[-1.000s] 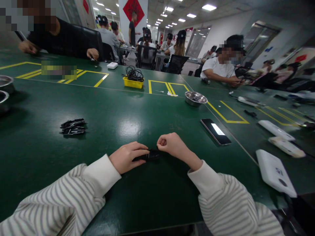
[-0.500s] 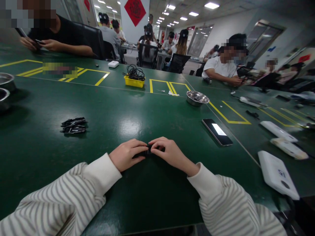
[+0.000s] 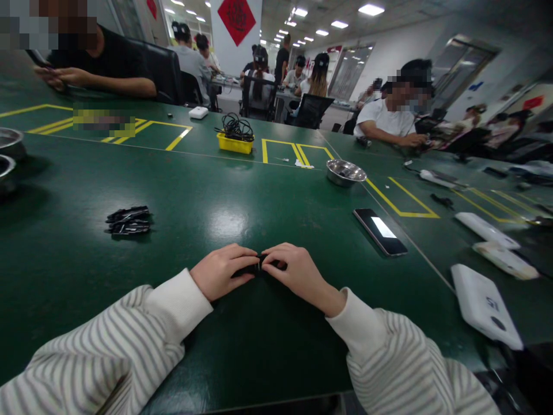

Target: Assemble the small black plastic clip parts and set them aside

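Note:
Near the table's front edge, my left hand (image 3: 222, 271) is closed around a small black object (image 3: 249, 270) with a thin pale line on it. My right hand (image 3: 299, 271) pinches the right end of that same object between thumb and forefinger. Both sets of fingers hide most of it, so its kind does not show. Farther off to the left lies a pile of black pieces (image 3: 128, 221) with shiny strips, touched by neither hand.
A phone (image 3: 380, 231) with a lit screen lies to the right. White power banks (image 3: 486, 305) are beyond it. A metal bowl (image 3: 345, 173) and a yellow tray (image 3: 234, 143) of black cables stand farther back on the green table (image 3: 185, 178). Several people sit around.
My right hand has shifted slightly left, its thumb and forefinger pressing closer on the black object. My left hand stays almost where it was.

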`<act>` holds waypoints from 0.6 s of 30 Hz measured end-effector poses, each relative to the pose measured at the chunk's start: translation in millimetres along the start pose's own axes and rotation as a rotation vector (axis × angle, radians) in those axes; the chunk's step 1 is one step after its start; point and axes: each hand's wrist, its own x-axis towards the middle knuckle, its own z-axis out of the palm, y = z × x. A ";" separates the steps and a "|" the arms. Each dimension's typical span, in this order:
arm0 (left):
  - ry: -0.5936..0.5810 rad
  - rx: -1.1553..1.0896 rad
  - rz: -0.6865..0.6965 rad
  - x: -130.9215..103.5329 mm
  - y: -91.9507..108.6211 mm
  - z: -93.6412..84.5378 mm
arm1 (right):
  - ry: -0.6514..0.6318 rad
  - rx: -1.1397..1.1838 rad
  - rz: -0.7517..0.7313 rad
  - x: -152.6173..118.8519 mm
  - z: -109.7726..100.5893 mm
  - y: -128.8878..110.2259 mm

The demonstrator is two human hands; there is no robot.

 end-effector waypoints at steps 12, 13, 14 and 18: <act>0.004 0.039 -0.051 -0.7 -3.4 2.7 | -0.001 -0.058 -0.073 -7.2 -2.7 4.3; 0.004 0.037 -0.054 -0.4 -3.6 3.2 | 0.006 -0.065 -0.082 -7.4 -2.7 5.2; 0.003 0.033 -0.059 0.2 -3.6 4.0 | 0.013 -0.073 -0.089 -7.8 -3.0 6.2; -0.004 0.016 -0.070 8.5 -1.0 10.1 | 0.034 -0.097 -0.097 -12.4 -7.7 13.9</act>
